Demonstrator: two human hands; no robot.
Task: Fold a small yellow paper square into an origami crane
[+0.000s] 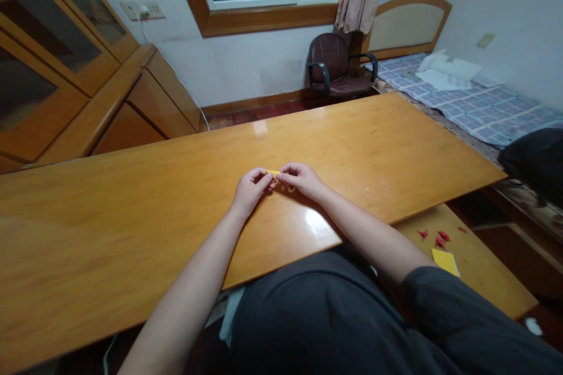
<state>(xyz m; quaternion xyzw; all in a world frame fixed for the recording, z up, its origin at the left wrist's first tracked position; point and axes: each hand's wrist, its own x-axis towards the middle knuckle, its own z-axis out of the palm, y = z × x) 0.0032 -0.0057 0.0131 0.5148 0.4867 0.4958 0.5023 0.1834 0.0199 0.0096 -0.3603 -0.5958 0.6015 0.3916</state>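
Note:
A small piece of yellow paper (274, 173) is pinched between my two hands, just above the wooden table (145, 210). My left hand (254, 187) grips its left side with thumb and forefinger. On the other side, my right hand (303, 178) closes thumb and fingertips on the paper's right end. Fingers cover most of the piece, so its exact folded shape is hard to make out.
On a lower wooden surface (484, 269) at the right lie several small red folded pieces (441, 240) and a yellow paper stack (446, 262). Beyond the table stand a brown armchair (332, 64) and a bed (484, 99) with a black bag (534, 158). A cabinet (101, 122) stands left.

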